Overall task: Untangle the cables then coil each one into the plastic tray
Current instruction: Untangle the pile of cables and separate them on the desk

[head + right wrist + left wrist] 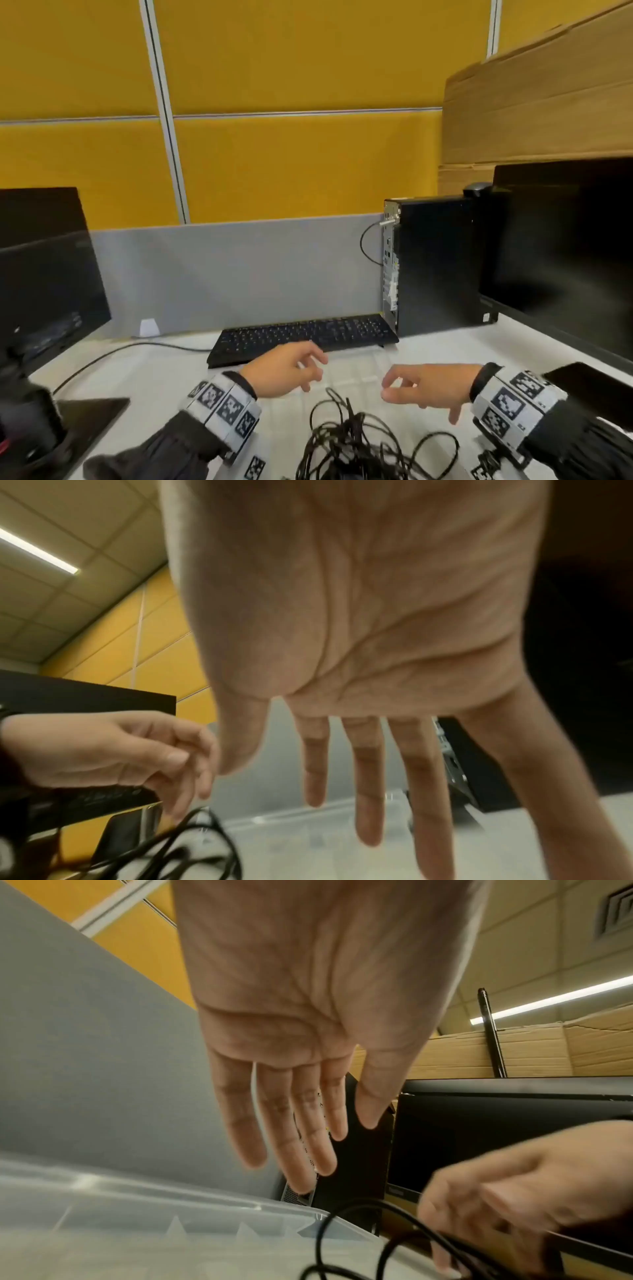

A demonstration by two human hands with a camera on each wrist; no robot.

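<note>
A tangle of black cables [356, 442] lies on the white desk at the near edge of a clear plastic tray [358, 371], with one loop reaching up over the tray's rim. My left hand [313, 371] hovers over the tray's left side, fingers loosely bent, holding nothing. My right hand [394, 385] hovers at the tray's right side, just above the tangle, and is also empty. The left wrist view shows the left hand [329, 1139] with straight fingers above the tray [171, 1218] and a cable loop [363, 1203]. The right wrist view shows the right hand [308, 791] spread over the cables [181, 852].
A black keyboard [301, 335] lies just behind the tray, and a PC tower [435, 260] stands behind it to the right. Monitors flank the desk at left [44, 274] and right [565, 246]. A dark phone [596, 387] lies by my right wrist. Cardboard boxes [541, 102] stand at the back right.
</note>
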